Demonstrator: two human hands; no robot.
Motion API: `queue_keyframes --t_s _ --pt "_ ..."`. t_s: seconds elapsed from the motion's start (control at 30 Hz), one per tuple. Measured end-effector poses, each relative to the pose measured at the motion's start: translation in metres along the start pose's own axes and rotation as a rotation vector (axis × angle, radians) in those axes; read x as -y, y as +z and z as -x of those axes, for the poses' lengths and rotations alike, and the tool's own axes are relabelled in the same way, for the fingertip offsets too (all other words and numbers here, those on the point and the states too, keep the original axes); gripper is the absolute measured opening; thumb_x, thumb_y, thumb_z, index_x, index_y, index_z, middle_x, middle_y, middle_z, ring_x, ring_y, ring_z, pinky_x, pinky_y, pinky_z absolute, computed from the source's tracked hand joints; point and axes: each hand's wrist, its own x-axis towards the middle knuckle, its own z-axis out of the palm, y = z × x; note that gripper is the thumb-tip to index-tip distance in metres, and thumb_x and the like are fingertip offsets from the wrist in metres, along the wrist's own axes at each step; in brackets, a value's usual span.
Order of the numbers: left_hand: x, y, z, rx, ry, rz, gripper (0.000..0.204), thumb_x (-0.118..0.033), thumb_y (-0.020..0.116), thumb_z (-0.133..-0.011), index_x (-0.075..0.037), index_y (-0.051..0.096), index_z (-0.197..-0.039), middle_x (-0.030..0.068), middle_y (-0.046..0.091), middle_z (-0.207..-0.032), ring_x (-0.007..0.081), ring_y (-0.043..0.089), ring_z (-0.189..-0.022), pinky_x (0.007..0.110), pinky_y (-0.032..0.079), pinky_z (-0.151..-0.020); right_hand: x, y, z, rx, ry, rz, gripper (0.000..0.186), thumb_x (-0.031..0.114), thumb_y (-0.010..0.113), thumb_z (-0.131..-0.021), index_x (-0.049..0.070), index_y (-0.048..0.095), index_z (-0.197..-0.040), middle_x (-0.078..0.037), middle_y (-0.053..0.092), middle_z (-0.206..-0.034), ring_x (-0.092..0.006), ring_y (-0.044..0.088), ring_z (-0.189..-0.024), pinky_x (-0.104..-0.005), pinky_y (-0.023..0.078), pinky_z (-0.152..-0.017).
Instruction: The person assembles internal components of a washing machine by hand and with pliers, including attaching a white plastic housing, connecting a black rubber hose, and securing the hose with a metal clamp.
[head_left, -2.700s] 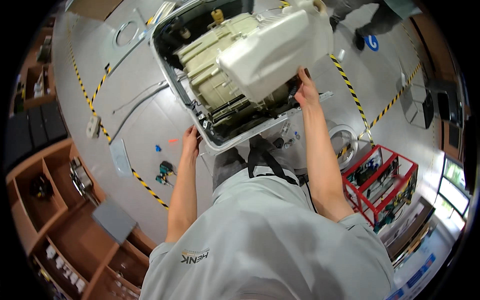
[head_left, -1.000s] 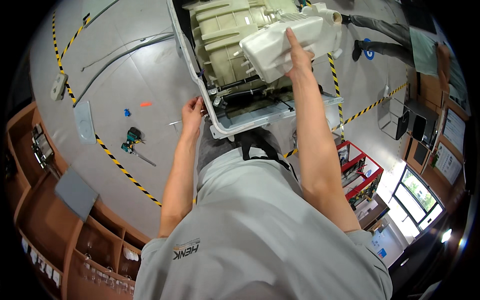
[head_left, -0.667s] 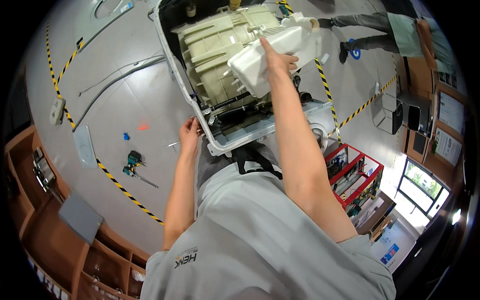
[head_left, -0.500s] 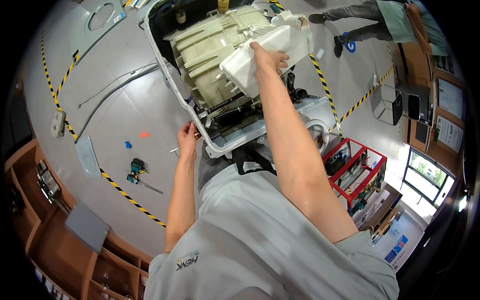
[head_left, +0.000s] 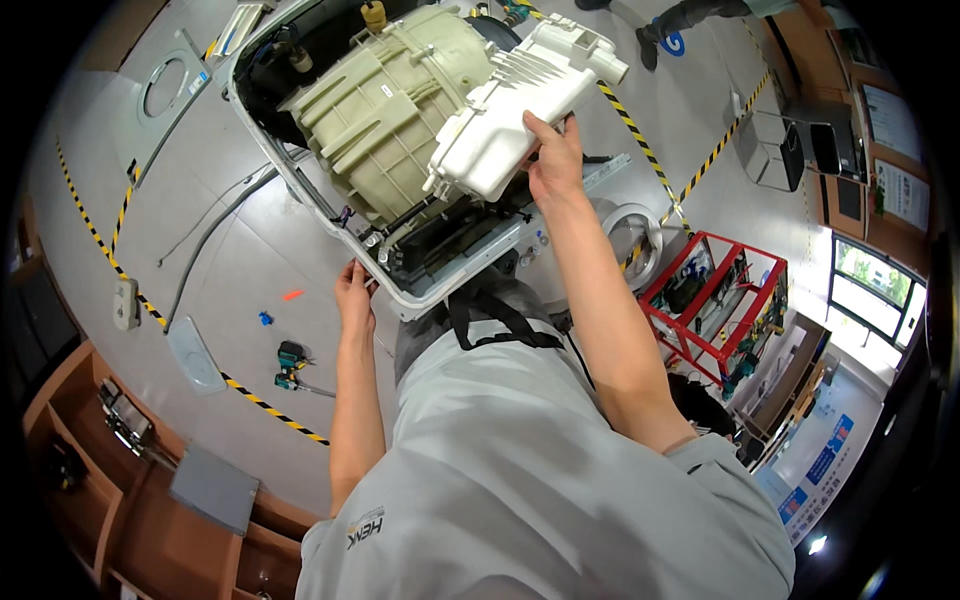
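My right hand point(head_left: 555, 160) grips the lower right edge of a white plastic detergent drawer housing point(head_left: 515, 115), thumb on top and the other fingers partly hidden behind. The ribbed housing is tilted over the right side of a cream washing machine tub point(head_left: 385, 115). The tub sits inside an opened washing machine cabinet point(head_left: 330, 235) with a pale metal rim. My left hand point(head_left: 355, 298) is at the cabinet's near left corner, its fingers curled in against the rim. Something small and dark shows at those fingertips; I cannot make out what it is.
A cordless drill point(head_left: 290, 362), a blue part point(head_left: 265, 318) and an orange piece point(head_left: 292, 295) lie on the floor at left. A grey hose point(head_left: 200, 225) curves there. To the right are a round door ring point(head_left: 655, 235) and a red tool cart point(head_left: 715, 305). Another person's leg point(head_left: 680, 22) shows far right.
The drawer housing has turned so that its ribbed top shows, and my right hand has moved from its top to its lower right edge. My left hand stays at the rim. The view has shifted.
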Motion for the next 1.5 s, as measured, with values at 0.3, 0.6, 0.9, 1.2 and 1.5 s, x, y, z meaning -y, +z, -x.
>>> queue_keyframes --t_s 0.3,0.6,0.9,1.2,1.5 --pt "-0.004 0.002 0.003 -0.036 -0.016 0.01 0.024 -0.024 0.054 -0.095 -0.005 0.059 -0.107 -0.0003 0.059 -0.084 0.0082 0.054 -0.076 0.023 0.045 -0.065 0.054 -0.035 0.027 -0.206 0.072 -0.241 0.052 -0.01 0.056 -0.084 -0.003 0.037 -0.131 -0.018 0.052 -0.122 -0.0288 0.055 -0.11 -0.042 0.046 -0.094" --pt "-0.011 0.003 0.004 0.033 -0.035 0.015 0.026 -0.023 0.052 -0.097 -0.001 0.059 -0.109 0.0016 0.059 -0.085 0.0099 0.055 -0.077 0.025 0.048 -0.068 0.089 -0.093 0.041 0.028 0.021 -0.586 0.038 0.007 0.048 -0.093 0.003 0.043 -0.131 -0.012 0.049 -0.133 -0.0278 0.043 -0.126 -0.0449 0.032 -0.109" --pt "-0.014 0.002 0.006 0.024 -0.04 0.011 0.028 -0.022 0.051 -0.097 0.001 0.058 -0.112 0.0048 0.062 -0.093 0.0127 0.057 -0.081 0.028 0.05 -0.074 -0.037 -0.086 -0.017 0.205 0.127 -0.793 0.04 0.02 0.054 -0.093 0.002 0.049 -0.128 -0.011 0.054 -0.129 -0.027 0.05 -0.12 -0.0442 0.039 -0.103" --pt "-0.005 -0.002 0.001 0.01 -0.047 -0.007 0.025 -0.024 0.05 -0.097 -0.003 0.059 -0.109 0.0014 0.06 -0.087 0.0094 0.055 -0.078 0.023 0.047 -0.068 -0.06 -0.089 -0.011 0.182 0.189 -0.818 0.04 0.017 0.055 -0.091 0.008 0.049 -0.13 -0.007 0.05 -0.134 -0.0268 0.044 -0.125 -0.0459 0.031 -0.108" --pt "-0.008 -0.002 0.0 0.014 -0.044 -0.004 0.025 -0.021 0.049 -0.098 -0.003 0.058 -0.111 0.0018 0.062 -0.09 0.009 0.056 -0.078 0.022 0.047 -0.066 -0.073 -0.103 -0.001 0.242 0.238 -0.784 0.04 0.015 0.053 -0.092 0.005 0.048 -0.131 -0.011 0.048 -0.135 -0.0305 0.042 -0.126 -0.0522 0.031 -0.106"
